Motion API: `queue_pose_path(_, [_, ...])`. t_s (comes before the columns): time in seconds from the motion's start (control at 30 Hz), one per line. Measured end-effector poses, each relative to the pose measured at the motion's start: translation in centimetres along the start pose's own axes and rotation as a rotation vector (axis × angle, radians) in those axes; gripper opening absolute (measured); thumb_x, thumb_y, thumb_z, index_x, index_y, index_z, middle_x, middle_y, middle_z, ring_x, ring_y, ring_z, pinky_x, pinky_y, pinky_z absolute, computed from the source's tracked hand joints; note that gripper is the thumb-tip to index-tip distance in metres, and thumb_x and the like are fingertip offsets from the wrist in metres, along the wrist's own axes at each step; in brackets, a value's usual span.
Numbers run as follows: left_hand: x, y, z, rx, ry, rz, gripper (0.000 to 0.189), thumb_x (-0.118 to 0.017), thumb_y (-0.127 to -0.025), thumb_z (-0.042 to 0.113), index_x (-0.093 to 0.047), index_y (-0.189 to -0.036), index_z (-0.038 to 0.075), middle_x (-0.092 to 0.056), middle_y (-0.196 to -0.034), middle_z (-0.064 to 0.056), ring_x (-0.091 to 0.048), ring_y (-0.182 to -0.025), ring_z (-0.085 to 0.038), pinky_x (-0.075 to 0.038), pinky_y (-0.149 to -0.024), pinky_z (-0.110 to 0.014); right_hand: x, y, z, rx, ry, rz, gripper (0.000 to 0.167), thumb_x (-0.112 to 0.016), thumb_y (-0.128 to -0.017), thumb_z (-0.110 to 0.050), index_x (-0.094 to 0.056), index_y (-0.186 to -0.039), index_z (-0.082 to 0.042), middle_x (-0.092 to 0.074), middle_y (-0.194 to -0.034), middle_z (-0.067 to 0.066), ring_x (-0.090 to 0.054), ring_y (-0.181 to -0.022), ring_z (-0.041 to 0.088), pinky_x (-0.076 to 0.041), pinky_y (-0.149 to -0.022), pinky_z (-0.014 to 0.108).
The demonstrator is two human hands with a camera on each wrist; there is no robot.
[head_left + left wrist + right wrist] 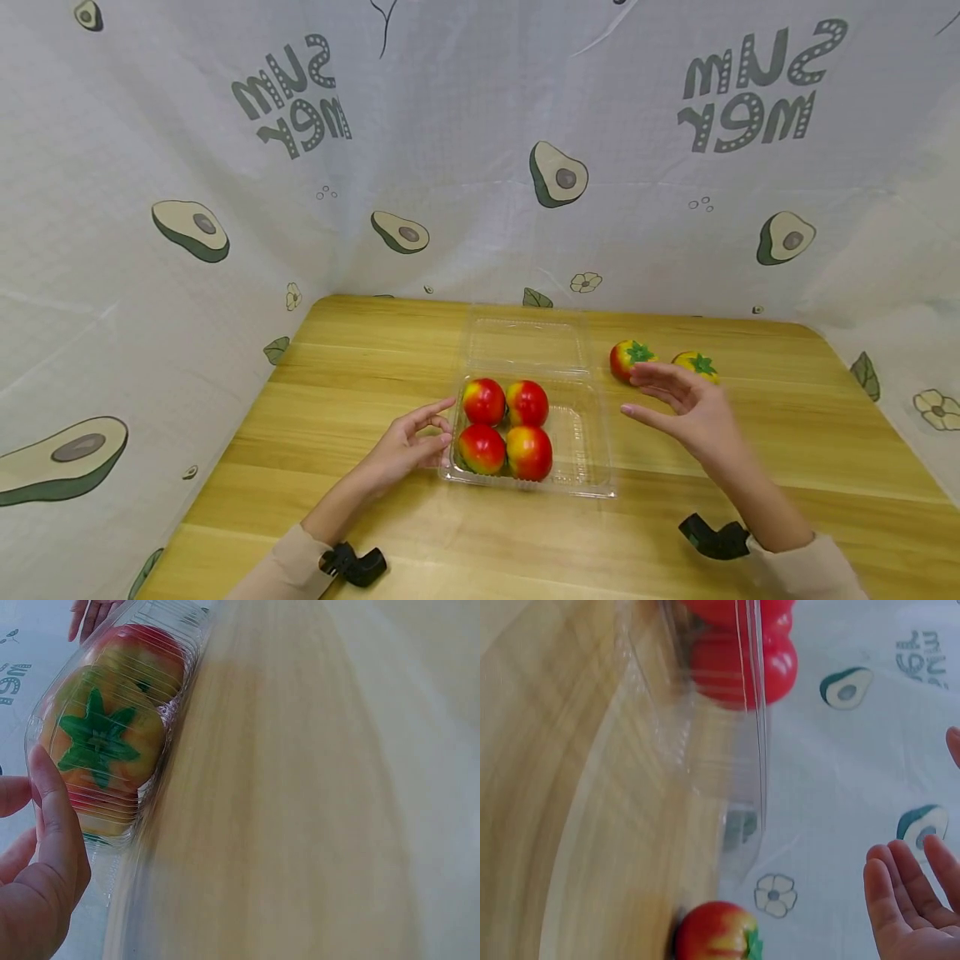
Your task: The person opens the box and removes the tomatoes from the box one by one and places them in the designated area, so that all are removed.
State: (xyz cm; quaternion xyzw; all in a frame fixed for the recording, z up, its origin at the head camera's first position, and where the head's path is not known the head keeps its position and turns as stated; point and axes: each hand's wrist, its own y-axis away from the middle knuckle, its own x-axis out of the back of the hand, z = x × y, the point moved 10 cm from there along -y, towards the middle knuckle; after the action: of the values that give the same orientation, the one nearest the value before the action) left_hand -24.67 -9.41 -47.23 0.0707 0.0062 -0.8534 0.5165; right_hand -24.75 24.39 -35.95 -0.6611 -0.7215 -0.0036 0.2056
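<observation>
A clear plastic clamshell box (577, 450) lies open on the table, several red-and-yellow fruits (528, 453) with green leafy tops in its left part; they look like toy tomatoes or persimmons. At the box's left wall is my left hand (411, 446), thumb and index finger apart. In the left wrist view, its thumb (54, 802) lies against the clear side. My right hand (693, 412) is raised to the right of the box, thumb and fingers spread, nothing between them. Just beyond its fingers are two more such fruits, one red-yellow (624, 360), one yellower (696, 363) and partly hidden.
The box's clear lid (528, 342) is folded back flat behind it on the wooden table (360, 358). A white curtain (465, 142) with avocado prints stands at the back and both sides. Each wrist carries a black camera mount (716, 537).
</observation>
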Motion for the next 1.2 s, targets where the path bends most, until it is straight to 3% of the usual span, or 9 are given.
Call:
queue_pose_path(0.27, [0.0, 0.0, 0.1, -0.002, 0.004, 0.000, 0.059, -0.059, -0.099, -0.001, -0.036, -0.153, 0.002, -0.050, -0.110, -0.010, -0.062, -0.075, -0.012, -0.060, -0.075, -0.029, -3.2, 0.6, -0.6, 0.033, 0.063, -0.058, 0.052, -0.083, -0.079, 0.000, -0.061, -0.126, 0.006, -0.066, -0.115, -0.001, -0.063, -0.104, 0.004, -0.050, -0.089, 0.013])
queue_pose_path(0.47, [0.1, 0.0, 0.0, 0.007, 0.002, 0.009, 0.059, -0.059, -0.098, -0.002, -0.037, -0.153, 0.003, -0.050, -0.110, -0.010, -0.062, -0.075, -0.011, -0.060, -0.075, -0.029, -5.5, 0.9, -1.1, 0.109, 0.059, -0.099, 0.053, -0.086, -0.074, 0.002, -0.063, -0.121, 0.003, -0.065, -0.116, 0.011, -0.062, -0.104, 0.004, -0.051, -0.091, 0.017])
queue_pose_path(0.67, [0.1, 0.0, -0.1, 0.008, -0.001, 0.003, 0.059, -0.059, -0.099, -0.002, -0.036, -0.153, 0.003, -0.050, -0.110, -0.010, -0.061, -0.075, -0.011, -0.060, -0.075, -0.028, -7.7, 1.2, -1.8, 0.174, 0.092, -0.129, 0.055, -0.089, -0.071, -0.001, -0.065, -0.121, 0.000, -0.065, -0.117, 0.011, -0.060, -0.104, 0.005, -0.052, -0.092, 0.021])
queue_pose_path(0.93, [0.1, 0.0, 0.0, 0.007, -0.006, 0.010, 0.059, -0.060, -0.099, -0.001, -0.037, -0.153, 0.004, -0.051, -0.110, -0.010, -0.062, -0.075, -0.011, -0.060, -0.075, -0.029, -9.8, 1.4, -1.6, 0.159, 0.166, -0.147, 0.055, -0.092, -0.071, -0.015, -0.067, -0.119, -0.003, -0.065, -0.114, 0.003, -0.060, -0.104, 0.014, -0.055, -0.092, 0.037])
queue_pose_path(1.2, [-0.1, 0.1, 0.1, 0.004, 0.004, -0.003, 0.060, -0.060, -0.099, 0.002, -0.036, -0.154, 0.004, -0.051, -0.110, -0.010, -0.063, -0.075, -0.013, -0.060, -0.077, -0.031, -11.3, 1.6, -0.5, 0.097, 0.155, -0.185, 0.056, -0.091, -0.073, -0.019, -0.067, -0.121, -0.002, -0.064, -0.117, 0.011, -0.060, -0.106, 0.033, -0.054, -0.094, 0.044])
